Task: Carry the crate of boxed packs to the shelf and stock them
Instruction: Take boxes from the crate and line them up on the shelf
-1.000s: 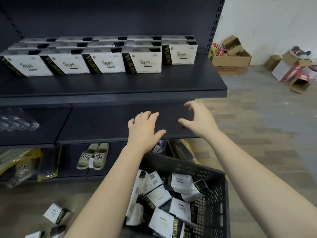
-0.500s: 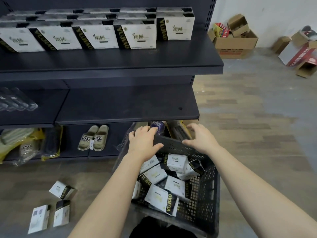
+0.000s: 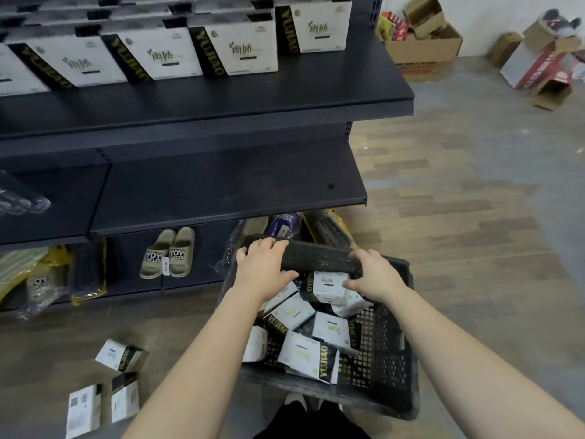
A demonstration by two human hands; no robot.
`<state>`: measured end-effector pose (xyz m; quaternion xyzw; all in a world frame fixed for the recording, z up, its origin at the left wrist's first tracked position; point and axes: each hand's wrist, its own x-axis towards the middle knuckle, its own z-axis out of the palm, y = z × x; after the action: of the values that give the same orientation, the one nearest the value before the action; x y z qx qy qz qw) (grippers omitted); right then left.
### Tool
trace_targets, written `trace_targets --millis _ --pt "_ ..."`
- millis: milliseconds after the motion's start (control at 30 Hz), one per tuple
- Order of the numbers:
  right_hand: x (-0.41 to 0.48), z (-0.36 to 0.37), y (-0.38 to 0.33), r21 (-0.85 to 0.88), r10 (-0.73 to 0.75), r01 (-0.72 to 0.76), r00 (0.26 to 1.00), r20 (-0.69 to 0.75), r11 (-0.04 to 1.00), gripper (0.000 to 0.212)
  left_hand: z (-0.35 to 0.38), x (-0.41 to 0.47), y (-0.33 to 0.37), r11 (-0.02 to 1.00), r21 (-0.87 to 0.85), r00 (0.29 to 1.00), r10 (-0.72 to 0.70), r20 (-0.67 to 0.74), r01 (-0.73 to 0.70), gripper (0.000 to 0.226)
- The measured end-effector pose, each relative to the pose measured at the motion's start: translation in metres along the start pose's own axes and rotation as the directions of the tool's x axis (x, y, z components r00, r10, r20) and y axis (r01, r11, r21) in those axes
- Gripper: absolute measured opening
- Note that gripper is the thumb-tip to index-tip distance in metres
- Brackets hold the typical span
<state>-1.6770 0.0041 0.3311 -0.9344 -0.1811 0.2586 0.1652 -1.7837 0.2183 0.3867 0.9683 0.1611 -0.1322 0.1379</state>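
Observation:
A black plastic crate [image 3: 387,346] sits on the floor in front of the dark shelf unit, with several white-and-black boxed packs [image 3: 305,354] lying jumbled inside. My left hand [image 3: 264,267] grips the crate's far rim, fingers curled over the edge. A little to the right, my right hand [image 3: 376,274] grips the same rim, its thumb next to a pack. On the upper shelf [image 3: 285,90] several matching packs [image 3: 243,49] stand in rows.
The middle shelf [image 3: 221,188] is bare just above the crate. Beige slippers [image 3: 171,253] and bagged goods fill the bottom shelf. Three loose packs [image 3: 120,354] lie on the floor at left. Open cardboard boxes [image 3: 424,55] stand at the far right.
Both hands dropped from in front of the middle shelf to the crate's far rim and took hold of it. My view tilted downward.

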Motion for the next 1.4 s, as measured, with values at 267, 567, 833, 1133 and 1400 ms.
trace_targets --millis 267,567,833,1133,1400 --pt "-0.006 0.029 0.014 0.001 0.079 -0.079 0.992 0.100 0.997 0.074 0.028 0.001 -0.006 1.000 -0.005 0.997 0.023 0.080 -0.023 0.070" --pt "-0.009 0.101 0.043 0.005 0.149 -0.154 0.967 0.209 0.988 0.080 0.090 0.008 -0.019 0.998 0.014 0.983 0.050 0.175 -0.053 0.071" --pt "0.009 0.175 0.075 -0.021 0.146 -0.148 0.924 0.353 0.989 0.088 0.175 0.016 -0.029 0.998 -0.014 0.962 0.068 0.264 -0.067 0.071" --pt "0.027 0.254 0.106 -0.015 0.135 -0.148 0.847 0.515 0.989 0.087 0.251 0.027 -0.047 0.999 0.025 0.936 0.034 0.351 -0.046 0.073" --pt "0.042 0.286 0.118 0.018 0.124 -0.162 0.816 0.564 0.987 0.086 0.282 0.031 -0.056 0.999 0.042 0.919 0.003 0.394 -0.022 0.072"
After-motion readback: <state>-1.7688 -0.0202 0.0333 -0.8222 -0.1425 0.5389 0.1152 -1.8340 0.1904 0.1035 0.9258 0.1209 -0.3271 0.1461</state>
